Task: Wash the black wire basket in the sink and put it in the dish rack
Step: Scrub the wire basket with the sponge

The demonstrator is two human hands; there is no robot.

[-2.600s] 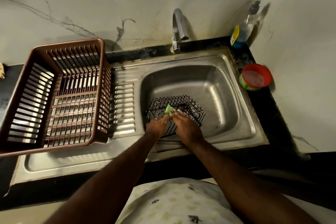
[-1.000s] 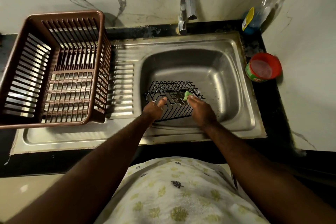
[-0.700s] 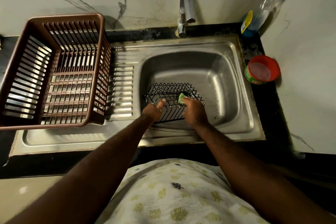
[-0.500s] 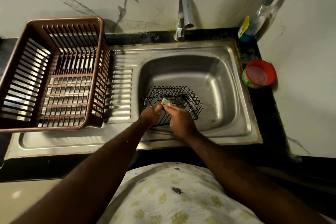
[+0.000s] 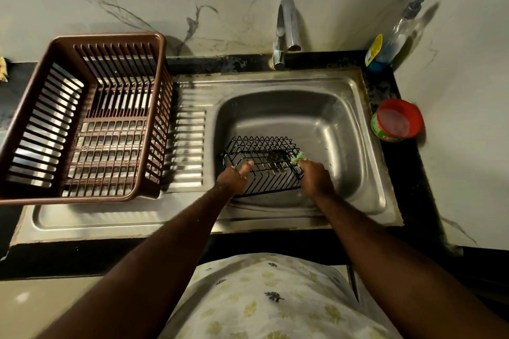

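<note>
The black wire basket (image 5: 261, 151) lies in the near part of the steel sink (image 5: 325, 118). My left hand (image 5: 232, 177) grips its near left rim, thumb up along the wires. My right hand (image 5: 314, 177) pinches a small green scrubber (image 5: 299, 157) and holds it against the basket's right end. The brown plastic dish rack (image 5: 82, 118) stands on the drainboard to the left, with nothing in it.
The tap (image 5: 286, 27) stands behind the basin with no water running. A soap bottle (image 5: 391, 41) is in the back right corner, and a red-lidded tub (image 5: 396, 121) sits right of the sink. Marble walls close in at the back and right.
My right hand has moved the green scrubber from the basket's near left rim across to its right end. My left hand keeps its grip on the left rim.
</note>
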